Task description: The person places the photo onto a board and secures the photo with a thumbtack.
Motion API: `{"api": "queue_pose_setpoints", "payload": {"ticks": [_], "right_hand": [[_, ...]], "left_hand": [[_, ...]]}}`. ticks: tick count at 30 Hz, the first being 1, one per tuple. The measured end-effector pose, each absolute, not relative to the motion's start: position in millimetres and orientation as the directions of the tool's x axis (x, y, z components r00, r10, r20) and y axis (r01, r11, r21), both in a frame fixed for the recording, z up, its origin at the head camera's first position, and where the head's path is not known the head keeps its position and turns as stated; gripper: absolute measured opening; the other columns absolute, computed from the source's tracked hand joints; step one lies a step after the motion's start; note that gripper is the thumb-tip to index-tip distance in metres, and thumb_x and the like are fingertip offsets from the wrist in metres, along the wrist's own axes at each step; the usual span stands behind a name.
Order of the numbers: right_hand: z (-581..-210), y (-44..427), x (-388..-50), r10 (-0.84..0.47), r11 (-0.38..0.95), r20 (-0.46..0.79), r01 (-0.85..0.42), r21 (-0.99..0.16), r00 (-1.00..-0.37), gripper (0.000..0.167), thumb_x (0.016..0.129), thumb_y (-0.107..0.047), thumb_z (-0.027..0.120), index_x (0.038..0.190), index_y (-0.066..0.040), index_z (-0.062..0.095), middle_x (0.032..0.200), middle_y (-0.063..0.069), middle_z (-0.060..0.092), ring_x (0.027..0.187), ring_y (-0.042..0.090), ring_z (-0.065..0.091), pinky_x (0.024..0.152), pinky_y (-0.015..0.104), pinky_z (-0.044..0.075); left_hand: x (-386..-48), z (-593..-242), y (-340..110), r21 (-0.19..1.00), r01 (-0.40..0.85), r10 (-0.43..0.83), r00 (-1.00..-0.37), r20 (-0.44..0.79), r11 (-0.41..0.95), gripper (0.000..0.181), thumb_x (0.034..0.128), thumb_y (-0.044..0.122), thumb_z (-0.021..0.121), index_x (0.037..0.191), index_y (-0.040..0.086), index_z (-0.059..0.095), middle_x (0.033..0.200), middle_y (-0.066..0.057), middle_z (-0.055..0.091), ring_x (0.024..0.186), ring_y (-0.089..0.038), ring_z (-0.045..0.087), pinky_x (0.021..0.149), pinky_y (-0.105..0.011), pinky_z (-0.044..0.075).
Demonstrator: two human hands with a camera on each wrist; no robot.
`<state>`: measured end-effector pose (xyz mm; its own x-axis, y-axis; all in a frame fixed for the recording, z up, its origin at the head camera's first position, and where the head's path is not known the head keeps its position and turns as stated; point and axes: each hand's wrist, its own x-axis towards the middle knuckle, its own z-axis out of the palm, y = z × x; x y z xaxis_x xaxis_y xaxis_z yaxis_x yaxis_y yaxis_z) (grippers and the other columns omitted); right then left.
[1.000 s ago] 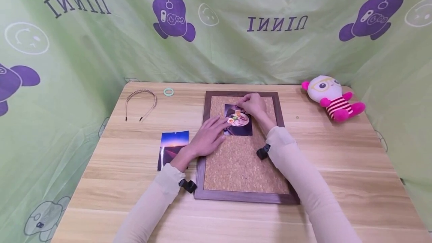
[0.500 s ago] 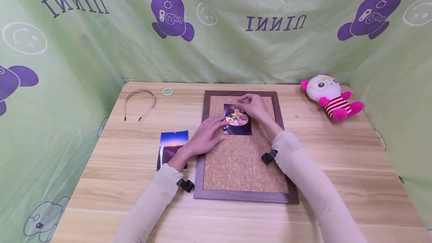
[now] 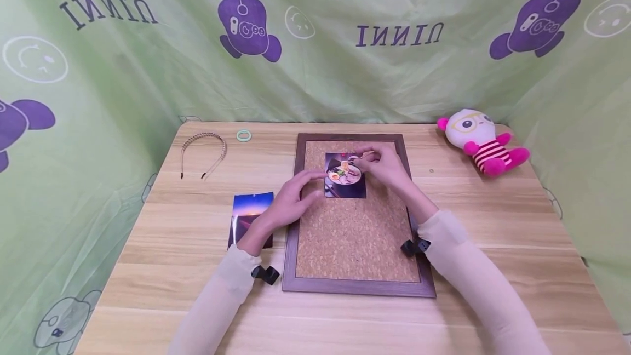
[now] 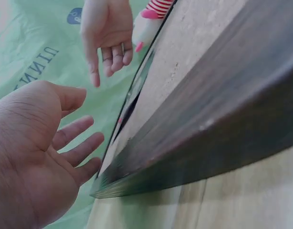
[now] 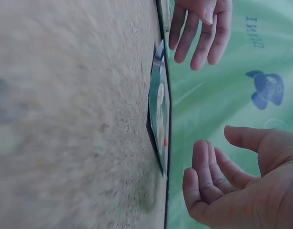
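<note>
- Centre stage, a glossy square photo of a ramen bowl [image 3: 345, 175] lies on the upper part of the cork, a small round red pin [image 3: 343, 154] at its top edge.
- Beneath it, a rectangular tan corkboard with a dark brown frame [image 3: 357, 241] lies flat.
- Here's the left hand [image 3: 294, 200], raised by the photo's left side, fingers loosely spread, nothing in its grasp.
- And the right hand [image 3: 386, 167], over the photo's upper right, thumb well apart from bent fingers, holding nothing either.
- Out to the left, a blue-and-purple sunset photo [image 3: 251, 207] lies partly behind the left forearm.
- All of it sits on a pale wood-grain worktop [image 3: 162, 251], its far corners rounded.
- Far left, a thin beaded headband [image 3: 204, 135]; just beside it, a mint-green ring [image 3: 238, 136].
- Over at far right, a white-and-pink plush toy in a striped top [image 3: 485, 149] leans back; nearer the board, a tiny round object [image 3: 431, 171], too small to identify.
- Around the room side, light green fabric [image 3: 325, 81] hangs in folds behind and on both flanks, printed with purple cartoon figures, pale winking faces and lettering.
</note>
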<state>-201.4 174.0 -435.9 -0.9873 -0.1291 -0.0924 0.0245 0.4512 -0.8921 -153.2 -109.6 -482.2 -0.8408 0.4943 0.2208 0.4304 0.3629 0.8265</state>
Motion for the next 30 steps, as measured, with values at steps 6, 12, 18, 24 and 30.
{"api": "queue_pose_setpoints", "payload": {"ticks": [6,12,18,24,30], "right_hand": [[-434,184,-181,-0.133,0.441,-0.089,0.022,-0.897,-0.987,0.039,0.101,-0.012,0.08,0.136,0.005,0.072,0.104,0.019,0.079,0.088,0.02,0.074,0.071,0.02,0.052],[-433,199,-163,-0.12,0.424,-0.053,-0.003,-0.906,-0.991,0.034,0.102,-0.007,0.079,0.132,0.006,0.073,0.1,0.016,0.077,0.084,0.012,0.07,0.073,0.016,0.056],[-434,209,-142,-0.127,0.392,-0.038,-0.015,-0.92,-0.991,0.03,0.102,-0.003,0.077,0.129,0.009,0.072,0.1,0.017,0.078,0.082,0.008,0.071,0.072,0.017,0.056],[-436,223,-121,-0.114,0.397,-0.023,-0.025,-0.918,-0.993,0.029,0.101,-0.004,0.079,0.126,0.009,0.073,0.101,0.015,0.077,0.083,0.008,0.07,0.07,0.017,0.056],[-442,239,-104,-0.134,0.404,-0.025,-0.032,-0.914,-0.991,0.027,0.099,0.0,0.079,0.123,0.011,0.072,0.1,0.018,0.076,0.08,0.007,0.07,0.069,0.017,0.057]], "left_hand": [[-134,-477,-125,0.846,0.373,0.42,-0.885,0.201,0.381,0.04,0.1096,0.005,0.068,0.149,0.003,0.065,0.148,-0.016,0.067,0.139,-0.035,0.065,0.122,-0.055,0.049],[-112,-478,-145,0.872,0.339,0.36,-0.909,0.207,0.353,0.036,0.1093,0.004,0.068,0.145,-0.001,0.067,0.139,-0.02,0.071,0.129,-0.037,0.07,0.113,-0.058,0.057],[-89,-481,-176,0.855,0.329,0.283,-0.932,0.225,0.401,0.033,0.1091,0.006,0.069,0.142,0.001,0.069,0.133,-0.017,0.075,0.117,-0.032,0.075,0.104,-0.039,0.063],[-70,-487,-202,0.857,0.299,0.189,-0.952,0.239,0.421,0.031,0.1075,0.001,0.069,0.139,0.001,0.071,0.125,-0.019,0.077,0.105,-0.02,0.076,0.088,-0.018,0.059],[-58,-489,-214,0.847,0.278,0.101,-0.96,0.261,0.452,0.033,0.1062,0.0,0.071,0.139,0.001,0.071,0.122,-0.019,0.078,0.094,-0.007,0.069,0.08,-0.014,0.055]]}}
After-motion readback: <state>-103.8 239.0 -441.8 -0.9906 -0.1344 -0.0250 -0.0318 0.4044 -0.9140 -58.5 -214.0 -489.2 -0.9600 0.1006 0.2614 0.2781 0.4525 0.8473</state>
